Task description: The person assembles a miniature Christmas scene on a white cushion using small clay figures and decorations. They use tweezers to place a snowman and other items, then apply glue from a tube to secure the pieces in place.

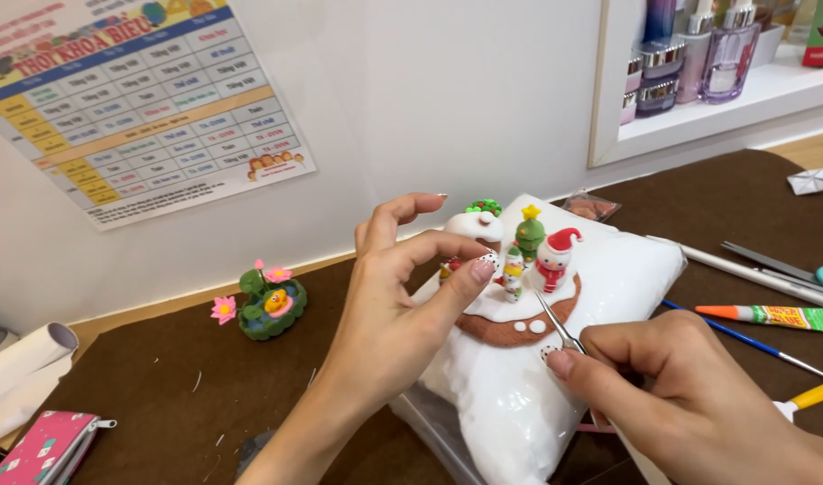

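A small clay winter scene (519,314) sits on a white plastic-wrapped block (627,269): a brown round base with white snow, a snowman in a red hat (555,259), a green tree with a yellow star (530,232) and tiny figures. My left hand (402,305) hovers over its left side, thumb and forefinger pinched close near a tiny figure (450,268); I cannot tell if they grip anything. My right hand (672,395) holds thin metal tweezers (558,325), their tip touching the snow on the base.
A clay lotus pond with pink flowers (268,304) stands at the left on the brown mat. A glue tube (775,315), paintbrush (748,335), white stick and scissors lie at the right. A pink pouch (43,446) and a paper roll lie at the far left. Bottles stand on a shelf (690,49).
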